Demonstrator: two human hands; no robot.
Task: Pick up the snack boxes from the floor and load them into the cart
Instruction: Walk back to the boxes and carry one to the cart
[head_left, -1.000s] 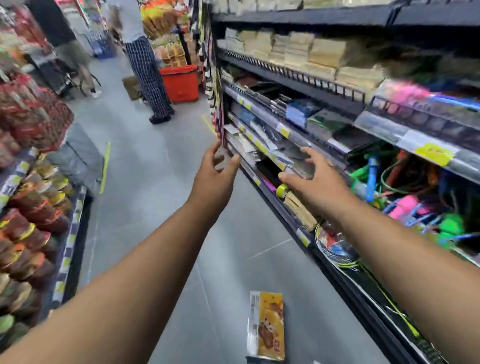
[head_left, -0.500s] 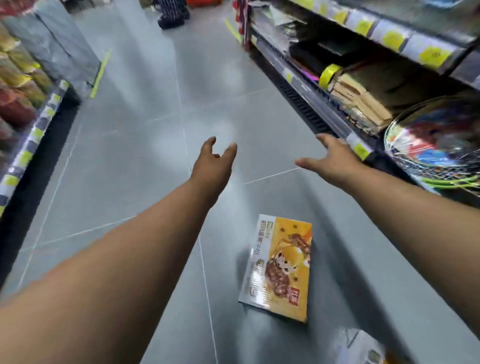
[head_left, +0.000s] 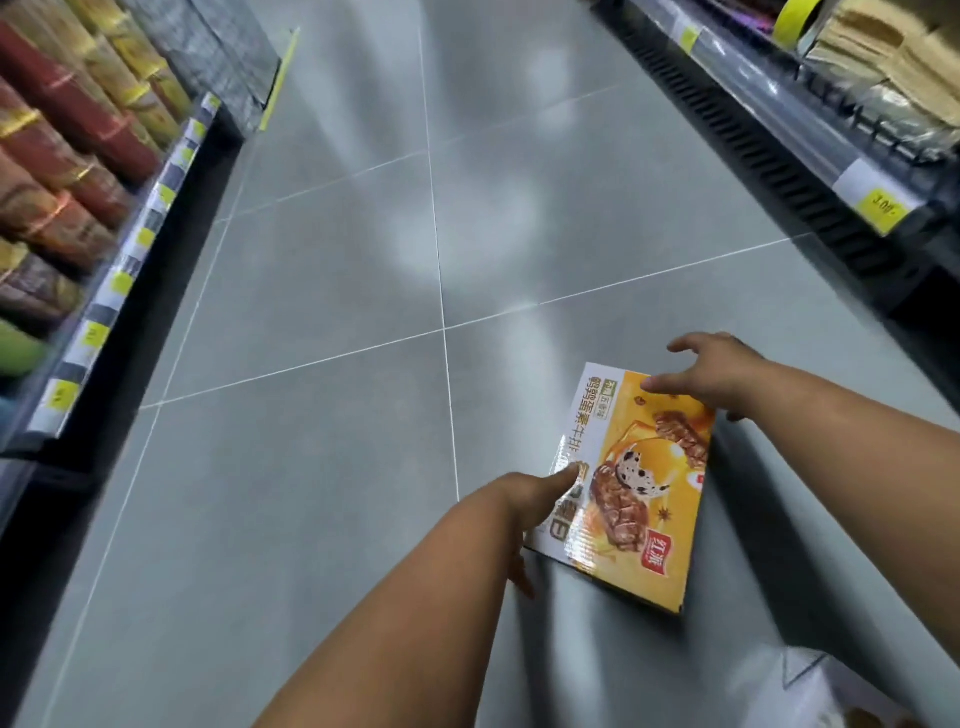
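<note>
A flat yellow and white snack box (head_left: 641, 486) lies face up on the grey tiled floor, low and right of centre. My left hand (head_left: 524, 506) is at the box's left edge, fingers spread, with one finger on the white border. My right hand (head_left: 711, 371) hovers over the box's far right corner, fingers apart and fingertips at its top edge. Neither hand has closed on the box. No cart is in view.
Shelves of red and gold snack packs (head_left: 62, 150) line the left of the aisle. A shelf with yellow price tags (head_left: 883, 208) runs along the right. A pale object (head_left: 815, 691), blurred, lies on the floor at the bottom right.
The view has tilted down toward the floor. Both hands have dropped from shelf height to the snack box, the left reaching its left edge and the right its far corner.
</note>
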